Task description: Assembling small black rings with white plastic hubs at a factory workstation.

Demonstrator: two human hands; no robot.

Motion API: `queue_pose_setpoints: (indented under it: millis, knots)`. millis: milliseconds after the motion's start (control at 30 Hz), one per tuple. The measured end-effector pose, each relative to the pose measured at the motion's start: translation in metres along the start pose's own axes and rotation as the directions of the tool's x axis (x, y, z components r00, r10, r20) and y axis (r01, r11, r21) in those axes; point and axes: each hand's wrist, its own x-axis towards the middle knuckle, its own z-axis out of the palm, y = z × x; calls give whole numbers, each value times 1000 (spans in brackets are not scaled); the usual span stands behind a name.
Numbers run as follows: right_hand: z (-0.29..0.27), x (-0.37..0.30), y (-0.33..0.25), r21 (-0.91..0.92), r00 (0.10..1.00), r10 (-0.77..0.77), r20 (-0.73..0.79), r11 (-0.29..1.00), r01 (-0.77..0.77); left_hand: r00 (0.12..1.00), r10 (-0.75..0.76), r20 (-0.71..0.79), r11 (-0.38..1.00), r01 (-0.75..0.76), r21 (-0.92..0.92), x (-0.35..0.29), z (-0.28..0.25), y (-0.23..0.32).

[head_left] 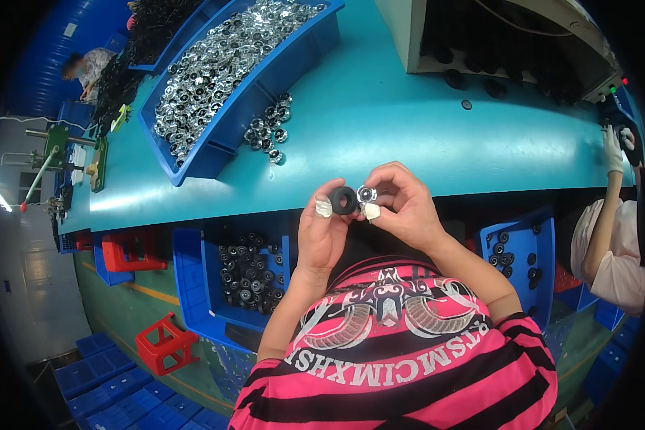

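Over the table's near edge, my left hand [321, 223] is closed around a black rubber-like ring, a small toy-size tyre [335, 201] by its look. Close beside it, my right hand [406, 208] pinches a shiny chrome wheel hub [366, 195]. The hub's face shows, and the two parts are almost touching; I cannot tell if they meet. White coverings sit on a left fingertip and on my right thumb. Several loose chrome hubs [265, 131] lie on the table, beside a large blue bin [265, 84] heaped with more of them.
Below the teal table [380, 122], a blue crate [193, 287] holds black wheels, and another crate [545, 247] stands at right. A machine housing [408, 36] stands at back right, with a loose wheel [466, 104] nearby. A co-worker's gloved hand [613, 149] is far right. A red stool [166, 344] stands left.
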Motion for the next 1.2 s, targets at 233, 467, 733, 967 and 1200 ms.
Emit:
queue_pose_setpoints:
  millis: [233, 467, 733, 967, 1200]
  knots:
    - [4, 5, 5, -500, 951, -307, 42, 818, 286, 999, -13, -38, 998, 10, -57, -3, 2, -5]
    - [2, 3, 14, -698, 865, -483, 139, 572, 431, 994, -10, -107, 992, 23, 122, -4, 5, -1]
    - [1, 2, 12, -798, 727, -596, 340, 227, 559, 992, 19, -126, 986, 2, 165, -5, 8, -6]
    - [4, -3, 16, -767, 756, -585, 293, 328, 551, 993, -3, -115, 982, 24, 185, -2, 7, -7]
    - [-4, -3, 2, -521, 983, -186, 2, 838, 159, 994, -19, -110, 981, 40, 191, -2, 18, 2]
